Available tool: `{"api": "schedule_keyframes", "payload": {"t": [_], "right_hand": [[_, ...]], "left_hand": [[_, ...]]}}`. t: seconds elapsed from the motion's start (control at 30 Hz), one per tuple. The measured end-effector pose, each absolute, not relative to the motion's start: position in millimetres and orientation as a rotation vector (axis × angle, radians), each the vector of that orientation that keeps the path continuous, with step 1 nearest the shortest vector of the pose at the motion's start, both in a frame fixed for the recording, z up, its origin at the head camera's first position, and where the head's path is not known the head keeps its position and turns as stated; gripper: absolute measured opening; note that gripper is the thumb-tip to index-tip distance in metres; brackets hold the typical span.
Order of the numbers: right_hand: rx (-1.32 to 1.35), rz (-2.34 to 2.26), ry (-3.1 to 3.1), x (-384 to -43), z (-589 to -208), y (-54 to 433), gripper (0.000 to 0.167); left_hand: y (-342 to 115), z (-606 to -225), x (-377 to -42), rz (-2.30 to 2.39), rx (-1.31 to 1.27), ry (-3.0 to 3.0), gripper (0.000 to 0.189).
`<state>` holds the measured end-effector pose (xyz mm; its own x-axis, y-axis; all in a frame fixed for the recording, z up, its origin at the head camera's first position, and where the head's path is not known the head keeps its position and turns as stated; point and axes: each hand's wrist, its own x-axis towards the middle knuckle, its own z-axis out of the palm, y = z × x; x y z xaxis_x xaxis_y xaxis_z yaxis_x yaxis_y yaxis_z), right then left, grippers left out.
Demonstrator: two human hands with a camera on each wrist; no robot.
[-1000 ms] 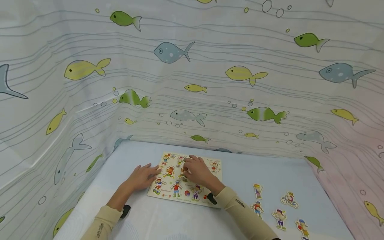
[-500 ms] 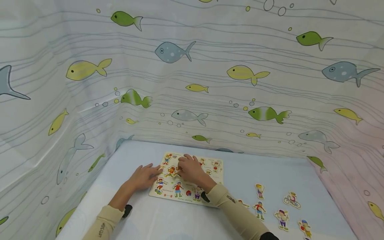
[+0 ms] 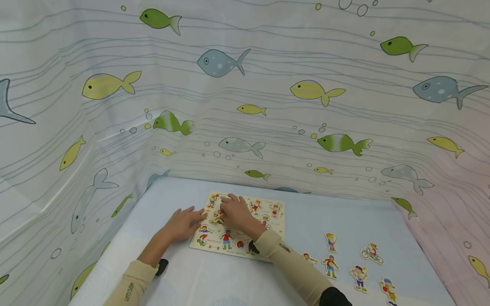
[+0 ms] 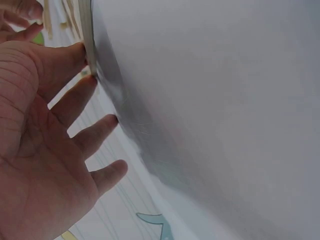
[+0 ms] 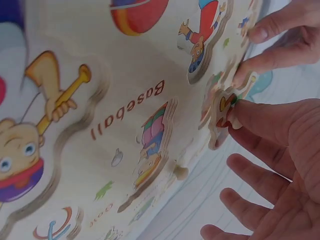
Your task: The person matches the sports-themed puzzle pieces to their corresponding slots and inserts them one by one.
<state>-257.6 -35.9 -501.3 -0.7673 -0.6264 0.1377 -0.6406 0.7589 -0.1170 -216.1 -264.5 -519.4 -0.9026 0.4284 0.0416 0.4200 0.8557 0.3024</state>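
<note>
Right wrist: right hand (image 3: 238,213) pinches piece (image 5: 220,119), seemingly tilted; we'd level it, straight-fingered left hand (image 3: 185,224) bracing board (image 3: 277,229) at nine o'clock.

The puzzle board (image 3: 277,227) is cream with red lettering (image 5: 127,110). Its baseball figure (image 5: 17,137) wears a purple cap with a red edge and has a yellow-orange bat (image 5: 65,102); the ball (image 5: 142,17) is mostly red. The held piece (image 5: 224,109) is cream-edged with red and green. Of the loose pieces, 1 has purple trousers (image 3: 360,281) and 1 a red-and-blue outfit (image 3: 331,267). The tabletop (image 3: 314,221) is pale blue, whiter nearby. Beige sleeves (image 3: 134,280) carry dark lettering. The white curtain (image 3: 268,46), pinkish rightward, bears thin grey wavy lines and green, yellow and grey-blue fish, 2 of the green ones banded white.
</note>
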Motion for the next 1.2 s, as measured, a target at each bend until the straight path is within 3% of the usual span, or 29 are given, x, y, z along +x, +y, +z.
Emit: {"api": "schedule_keyframes", "payload": {"t": [1.2], "right_hand": [[0.985,0.151,-2.898,-258,-509,-58,0.011]], "left_hand": [[-267,-521,-216,0.478,0.674,2.994,0.04]]}}
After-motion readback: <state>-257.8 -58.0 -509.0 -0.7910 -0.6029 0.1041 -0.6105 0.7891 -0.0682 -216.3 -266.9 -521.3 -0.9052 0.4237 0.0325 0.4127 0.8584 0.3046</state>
